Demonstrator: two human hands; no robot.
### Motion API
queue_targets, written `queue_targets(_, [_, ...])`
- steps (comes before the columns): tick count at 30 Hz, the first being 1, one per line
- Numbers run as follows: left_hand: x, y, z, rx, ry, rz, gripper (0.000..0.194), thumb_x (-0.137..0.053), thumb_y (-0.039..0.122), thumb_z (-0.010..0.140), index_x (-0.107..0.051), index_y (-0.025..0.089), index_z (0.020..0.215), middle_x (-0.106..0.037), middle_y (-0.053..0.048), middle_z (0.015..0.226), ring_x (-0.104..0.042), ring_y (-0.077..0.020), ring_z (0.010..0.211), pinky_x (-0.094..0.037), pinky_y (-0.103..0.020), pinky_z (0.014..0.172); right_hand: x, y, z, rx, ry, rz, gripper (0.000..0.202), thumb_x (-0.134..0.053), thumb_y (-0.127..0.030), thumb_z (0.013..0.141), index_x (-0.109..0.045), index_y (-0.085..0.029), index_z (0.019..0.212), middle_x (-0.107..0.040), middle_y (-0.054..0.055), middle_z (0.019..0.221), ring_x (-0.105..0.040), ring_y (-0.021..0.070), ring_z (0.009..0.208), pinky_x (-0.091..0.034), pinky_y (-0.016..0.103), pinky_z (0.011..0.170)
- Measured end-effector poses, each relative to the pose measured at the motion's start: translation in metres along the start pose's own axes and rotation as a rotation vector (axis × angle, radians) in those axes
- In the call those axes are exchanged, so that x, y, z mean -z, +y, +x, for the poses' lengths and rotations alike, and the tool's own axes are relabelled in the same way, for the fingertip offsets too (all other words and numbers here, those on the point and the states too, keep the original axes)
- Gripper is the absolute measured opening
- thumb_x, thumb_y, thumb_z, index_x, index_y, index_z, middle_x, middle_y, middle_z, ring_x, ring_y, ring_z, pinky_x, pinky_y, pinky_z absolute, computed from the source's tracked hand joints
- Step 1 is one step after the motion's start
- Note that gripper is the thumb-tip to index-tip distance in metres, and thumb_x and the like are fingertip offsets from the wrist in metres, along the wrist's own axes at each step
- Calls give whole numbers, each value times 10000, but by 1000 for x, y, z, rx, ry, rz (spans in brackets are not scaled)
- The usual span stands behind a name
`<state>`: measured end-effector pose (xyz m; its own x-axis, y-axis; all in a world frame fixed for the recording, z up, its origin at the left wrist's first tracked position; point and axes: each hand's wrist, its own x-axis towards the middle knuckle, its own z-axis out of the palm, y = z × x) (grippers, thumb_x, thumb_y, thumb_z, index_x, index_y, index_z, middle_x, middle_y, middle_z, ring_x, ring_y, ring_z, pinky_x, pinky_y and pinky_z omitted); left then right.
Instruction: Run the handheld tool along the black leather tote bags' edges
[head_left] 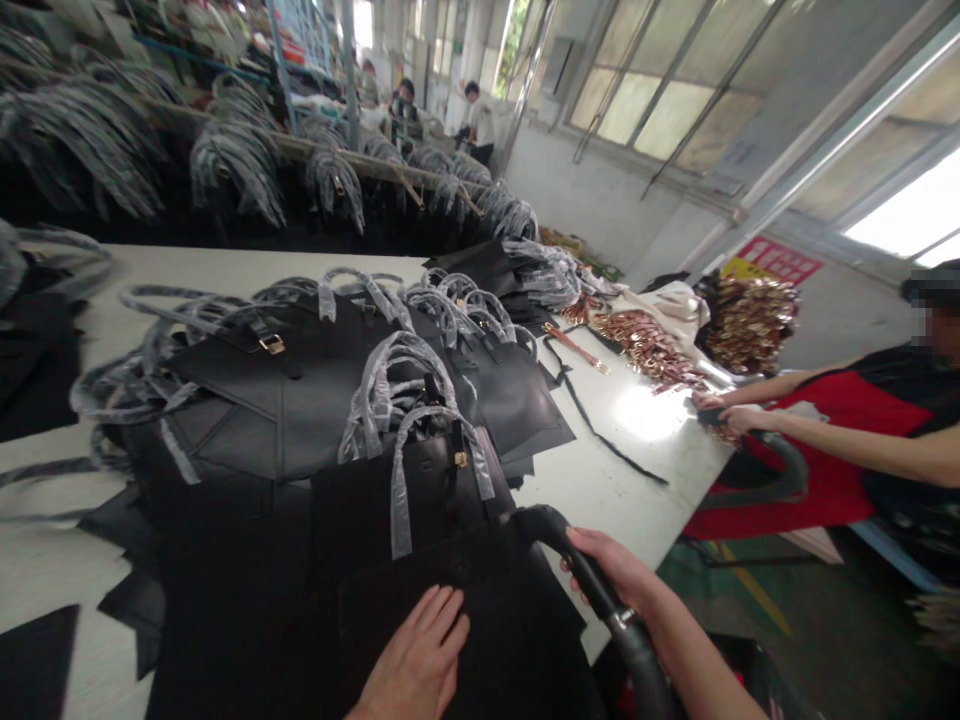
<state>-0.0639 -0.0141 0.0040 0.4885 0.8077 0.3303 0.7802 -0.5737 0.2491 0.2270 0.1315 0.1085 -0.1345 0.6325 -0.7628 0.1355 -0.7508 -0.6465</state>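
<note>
My left hand (421, 650) lies flat on a black leather bag panel (517, 610), its fingers stretched out and holding nothing. My right hand (611, 570) is wrapped round a black hose nozzle (592, 582), whose curved end reaches the panel's upper right edge. Below the grip, a metal clamp (621, 619) joins the nozzle to a thick black hose (641, 665). Handles (401, 490) wrapped in clear plastic arch over the panel's top, beside a strap with a gold-coloured buckle (460, 459).
Stacked black bag panels (240, 425) with wrapped handles cover the white table (630, 510). Brown straps (645, 350) are heaped farther back. At right a co-worker's hands (739, 418) hold a similar hose (787, 470). A rack of wrapped handles (236, 150) stands behind.
</note>
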Motion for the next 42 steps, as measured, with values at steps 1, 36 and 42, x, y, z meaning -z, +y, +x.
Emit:
queue_targets(1, [0, 0, 0, -1, 0, -6, 519, -519, 82, 762, -558, 196, 1266, -564, -68, 1392, -500, -231, 1307, -420, -386, 1113, 1, 0, 0, -9, -1, -2, 265, -598, -418, 890, -547, -164, 943, -661, 45, 658, -612, 157, 436, -472, 228, 335])
queue_targets(36, [12, 15, -27, 78, -51, -258, 386, -514, 173, 901, -569, 138, 1281, -567, -109, 1391, -477, -241, 1335, -440, -407, 1098, -122, 60, -57, 301, 16, -132, 783, -711, -514, 770, -457, -190, 1435, -653, -5, 780, -578, 118, 547, -465, 228, 465])
queue_targets(42, [15, 18, -36, -8, -95, -295, 401, -459, 227, 963, -513, 116, 1345, -589, -114, 1355, -499, -240, 1311, -365, -427, 1155, -138, 69, -64, 201, -236, -205, 727, -715, -496, 765, -522, -173, 1387, -677, 15, 801, -571, 100, 487, -424, 209, 419])
